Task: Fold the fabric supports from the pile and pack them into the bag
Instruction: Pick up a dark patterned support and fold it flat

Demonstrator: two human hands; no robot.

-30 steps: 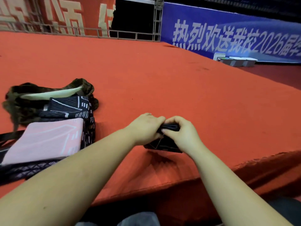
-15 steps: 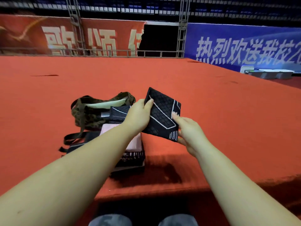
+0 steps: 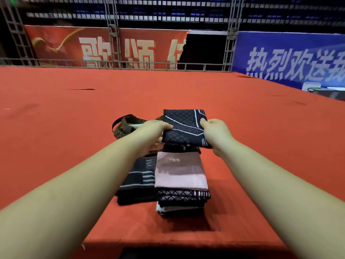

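The folded black support (image 3: 183, 128) is pinched flat by left hand (image 3: 153, 135) and right hand (image 3: 214, 133); best kept level and slid into the bag (image 3: 125, 126).

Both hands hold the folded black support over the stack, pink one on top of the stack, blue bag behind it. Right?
Not quite. The bag behind the stack is a dark brown-green patterned one, not blue; the head view shows it. The rest holds: the left hand and right hand hold the folded black support over the stack, with the pink support on top.
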